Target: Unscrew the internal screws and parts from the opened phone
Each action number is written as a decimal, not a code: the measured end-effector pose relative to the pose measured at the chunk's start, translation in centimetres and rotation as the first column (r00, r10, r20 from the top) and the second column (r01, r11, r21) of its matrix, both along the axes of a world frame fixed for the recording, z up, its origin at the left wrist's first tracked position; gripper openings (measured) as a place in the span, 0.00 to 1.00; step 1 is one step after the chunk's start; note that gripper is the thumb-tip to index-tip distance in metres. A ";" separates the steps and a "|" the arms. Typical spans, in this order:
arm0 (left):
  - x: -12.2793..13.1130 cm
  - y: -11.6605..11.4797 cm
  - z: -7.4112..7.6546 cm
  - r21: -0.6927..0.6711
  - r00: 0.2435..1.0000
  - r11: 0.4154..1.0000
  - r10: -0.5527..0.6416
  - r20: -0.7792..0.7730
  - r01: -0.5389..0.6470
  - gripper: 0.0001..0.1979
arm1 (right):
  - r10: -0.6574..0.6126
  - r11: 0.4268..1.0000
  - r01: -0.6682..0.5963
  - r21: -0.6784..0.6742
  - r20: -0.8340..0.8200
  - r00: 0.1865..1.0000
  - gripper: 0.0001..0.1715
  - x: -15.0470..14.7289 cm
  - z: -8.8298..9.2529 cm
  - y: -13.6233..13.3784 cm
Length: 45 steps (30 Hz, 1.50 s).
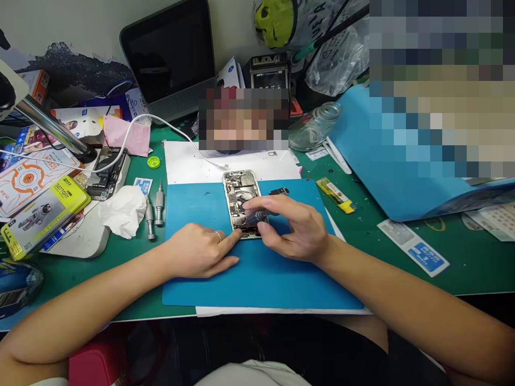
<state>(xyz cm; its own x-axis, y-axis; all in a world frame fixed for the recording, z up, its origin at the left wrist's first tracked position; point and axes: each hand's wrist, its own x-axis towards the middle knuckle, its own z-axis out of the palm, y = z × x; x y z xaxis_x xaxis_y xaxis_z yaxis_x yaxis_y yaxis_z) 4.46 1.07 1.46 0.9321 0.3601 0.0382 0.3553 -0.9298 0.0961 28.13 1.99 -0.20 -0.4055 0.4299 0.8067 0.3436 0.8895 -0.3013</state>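
An opened smartphone (244, 187) lies on the blue work mat (201, 214), its inner parts bare. My left hand (200, 247) rests on the mat; its index finger reaches out and touches the phone's lower edge, the thumb is apart, the other fingers are curled, and it holds nothing. Over the lower right of the phone, my right hand (298, 228) is closed on a dark grey screwdriver (256, 217), tilted and partly hidden by the fingers. Just beyond that hand sits a small dark part (279, 191).
Two grey screwdrivers (159, 205) lie left of the mat, beside a crumpled tissue (124, 212). Further left are a second opened phone (105, 174) and a yellow battery box (46, 217). A white cable (161, 119) arches behind. To the right are a yellow tube (336, 195) and a glass jar (314, 127).
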 end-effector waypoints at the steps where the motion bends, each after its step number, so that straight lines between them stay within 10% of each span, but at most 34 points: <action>1: 0.0 0.0 0.0 0.001 1.000 1.000 0.000 0.000 0.000 0.25 | 0.005 1.000 -0.005 0.003 0.001 1.000 0.40 0.0 0.0 0.0; 33: 0.0 0.0 0.0 -0.018 1.000 1.000 -0.006 0.017 0.006 0.25 | 0.022 0.999 -0.023 -0.040 -0.018 1.000 0.42 0.0 -0.4 0.0; 45: 0.1 0.1 0.0 0.006 1.000 1.000 -0.005 0.022 0.005 0.25 | -0.012 0.966 -0.028 -0.258 -0.152 0.988 0.42 0.2 -0.9 -0.3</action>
<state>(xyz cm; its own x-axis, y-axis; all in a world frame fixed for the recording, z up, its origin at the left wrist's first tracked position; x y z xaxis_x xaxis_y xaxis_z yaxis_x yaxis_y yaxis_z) 4.52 1.13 1.50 0.9329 0.3549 0.0612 0.3482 -0.9322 0.0982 28.31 1.66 -1.10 -0.2917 0.6294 0.7203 0.2695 0.7766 -0.5694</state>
